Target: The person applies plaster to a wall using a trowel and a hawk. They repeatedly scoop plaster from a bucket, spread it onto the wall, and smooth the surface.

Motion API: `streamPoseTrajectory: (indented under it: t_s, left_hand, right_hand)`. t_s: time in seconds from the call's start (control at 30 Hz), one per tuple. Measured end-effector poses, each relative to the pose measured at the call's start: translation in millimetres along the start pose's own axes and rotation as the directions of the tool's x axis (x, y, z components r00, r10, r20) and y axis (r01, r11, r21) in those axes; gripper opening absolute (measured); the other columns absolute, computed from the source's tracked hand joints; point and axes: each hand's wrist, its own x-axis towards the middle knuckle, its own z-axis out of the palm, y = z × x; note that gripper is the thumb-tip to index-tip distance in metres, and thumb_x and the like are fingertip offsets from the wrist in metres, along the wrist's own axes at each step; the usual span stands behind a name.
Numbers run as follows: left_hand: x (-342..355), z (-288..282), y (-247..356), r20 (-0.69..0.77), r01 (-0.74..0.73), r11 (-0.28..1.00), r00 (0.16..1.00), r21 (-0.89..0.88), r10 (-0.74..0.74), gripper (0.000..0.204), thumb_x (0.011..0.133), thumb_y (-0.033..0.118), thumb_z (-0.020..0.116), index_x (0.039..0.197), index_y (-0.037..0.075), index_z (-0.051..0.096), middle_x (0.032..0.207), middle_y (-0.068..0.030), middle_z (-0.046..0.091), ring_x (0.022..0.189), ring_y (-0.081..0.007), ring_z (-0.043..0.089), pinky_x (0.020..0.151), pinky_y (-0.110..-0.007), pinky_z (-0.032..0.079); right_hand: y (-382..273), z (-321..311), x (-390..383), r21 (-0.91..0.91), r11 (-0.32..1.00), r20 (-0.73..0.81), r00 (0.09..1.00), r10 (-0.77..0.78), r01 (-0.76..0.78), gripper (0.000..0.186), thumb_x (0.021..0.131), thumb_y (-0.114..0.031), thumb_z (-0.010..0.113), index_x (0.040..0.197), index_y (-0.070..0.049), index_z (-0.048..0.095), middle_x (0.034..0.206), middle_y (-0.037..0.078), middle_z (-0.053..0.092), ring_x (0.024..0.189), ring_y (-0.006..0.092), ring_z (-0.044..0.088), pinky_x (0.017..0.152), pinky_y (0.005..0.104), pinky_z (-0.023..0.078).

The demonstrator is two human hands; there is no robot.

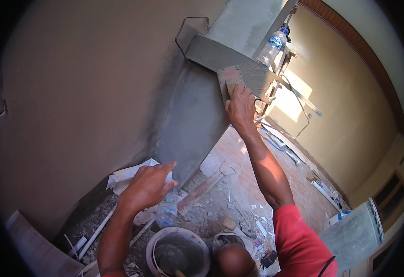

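My right hand (241, 106) grips a flat plastering float (226, 71) with a wooden handle, laid against the grey cement band (203, 51) crossing the upper part of the rendered column (242, 21). My left hand (152, 183) is open, fingers apart, lower down in front of a crumpled white paper sack (126, 177) at the foot of the grey plastered face (179, 129). A plastic bottle with a blue label (270, 51) stands on the band, to the right of the float. Below my left hand are another clear bottle (167, 213) and a bucket with grey mix (174, 254).
Bent metal clamps (183, 32) flank the column. Rubble, pipes (98, 231) and a reddish batten (199, 191) lie on the floor by the plain wall (82, 106). A large grey container (352, 235) is at lower right; hoses and tools (280, 143) lie along the far wall.
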Motion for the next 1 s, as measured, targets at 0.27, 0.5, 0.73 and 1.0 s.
streamPoseTrajectory:
  t_s: [0.27, 0.5, 0.73, 1.0]
  left_hand:
    - [0, -4, 5, 0.063, 0.026, 1.000, 0.998, -0.002, -0.025, 0.049, 0.090, 0.024, 0.059, 0.130, -0.003, 0.047, 0.110, -0.0251, 0.062, 0.105, -0.0388, 0.058, 0.094, -0.047, 0.040]
    - [3, 7, -2, 0.092, 0.016, 1.000, 0.996, 0.021, -0.018, 0.050, 0.090, 0.025, 0.060, 0.130, -0.003, 0.048, 0.107, -0.0251, 0.062, 0.102, -0.0392, 0.058, 0.092, -0.047, 0.041]
    - [1, 8, 0, 0.123, 0.019, 1.000, 0.992, 0.024, -0.022, 0.051, 0.090, 0.025, 0.060, 0.131, -0.003, 0.047, 0.107, -0.0254, 0.062, 0.103, -0.0391, 0.058, 0.092, -0.047, 0.041]
    - [-8, -4, -1, 0.107, 0.039, 0.999, 0.993, 0.037, -0.042, 0.051, 0.090, 0.025, 0.059, 0.131, -0.002, 0.046, 0.109, -0.0246, 0.062, 0.103, -0.0394, 0.058, 0.094, -0.046, 0.040]
  right_hand:
    - [21, -43, -22, 0.204, 0.976, -0.309, 0.951, -0.003, 0.070, 0.051, 0.079, -0.010, 0.062, 0.125, 0.005, 0.044, 0.101, 0.023, 0.052, 0.093, 0.0402, 0.055, 0.081, 0.0472, 0.046]
    - [57, -52, 15, 0.044, 0.980, -0.300, 0.933, 0.198, -0.193, 0.045, 0.080, -0.017, 0.060, 0.117, 0.005, 0.046, 0.101, 0.027, 0.054, 0.094, 0.0429, 0.057, 0.080, 0.0505, 0.047]
    - [-18, 14, 20, 0.132, 0.991, 0.065, 0.998, -0.022, 0.013, 0.043, 0.079, -0.017, 0.059, 0.112, 0.006, 0.047, 0.098, 0.030, 0.056, 0.097, 0.0437, 0.057, 0.084, 0.0497, 0.047]
    - [10, -39, -24, 0.366, 0.931, -0.180, 0.982, 0.053, 0.017, 0.054, 0.078, -0.018, 0.063, 0.122, 0.007, 0.045, 0.106, 0.027, 0.057, 0.098, 0.0435, 0.057, 0.085, 0.0488, 0.046]
